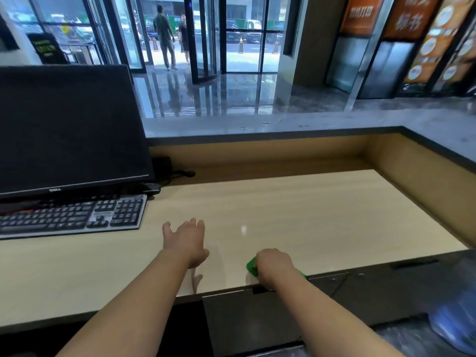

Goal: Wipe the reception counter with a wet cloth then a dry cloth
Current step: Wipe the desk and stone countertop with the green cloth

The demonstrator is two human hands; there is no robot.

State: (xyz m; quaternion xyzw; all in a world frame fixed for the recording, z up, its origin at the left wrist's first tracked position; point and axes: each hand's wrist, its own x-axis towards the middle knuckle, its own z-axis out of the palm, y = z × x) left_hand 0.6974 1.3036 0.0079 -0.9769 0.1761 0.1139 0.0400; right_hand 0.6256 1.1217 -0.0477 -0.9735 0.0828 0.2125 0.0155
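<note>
Head view looks down on a pale wood-grain laminate counter (309, 215) with a black and grey computer keyboard (72, 217) lying at its left. Well to the right of the keyboard and nearer the person, at the counter's near edge, a bright green cloth (251, 266) lies under the right hand (274, 265). The cloth is bunched and mostly covered. A rounded green fold shows at the hand's left side and a thin green strip shows past the wrist on the right. Its long axis therefore seems to run left to right, roughly along the near edge. Which end is which cannot be told. It looks plain, with no pattern visible, and whether it is wet cannot be told.

The right hand is knuckles-up, fingers curled down over the cloth and gripping it. The fingertips are hidden.

Just right of the keyboard's right end, the left hand (186, 240) is palm down with fingers straight, close together and pointing away from the person. Its thumb is spread out toward the keyboard. It holds nothing, and whether it touches the counter cannot be told.

Directly behind the keyboard stands a black flat monitor (69, 130) with a dark screen. Beyond the keyboard and to its right, a raised grey stone ledge (283, 122) borders the counter.
</note>
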